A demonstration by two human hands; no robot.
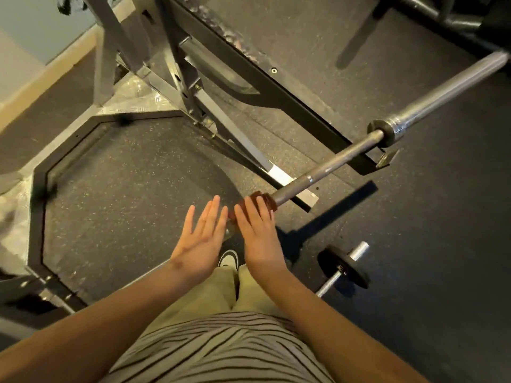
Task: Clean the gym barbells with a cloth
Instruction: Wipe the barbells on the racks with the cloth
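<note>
Wiping long grey steel barbell (331, 165) mid-shaft: our right hand (258, 228) presses flat-fingered on brown cloth (269, 203), left hand (201, 239) spread, idle. We judge sleeve end not yet done.

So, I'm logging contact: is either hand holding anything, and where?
Nothing gripped: right hand presses flat on the brown cloth draped over the barbell shaft; left hand is open, empty.

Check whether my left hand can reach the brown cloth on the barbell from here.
Probably yes. The left hand hovers open right beside the cloth, with nothing between them. The right hand lies over most of the cloth on the barbell, so only its edges look free.
</note>
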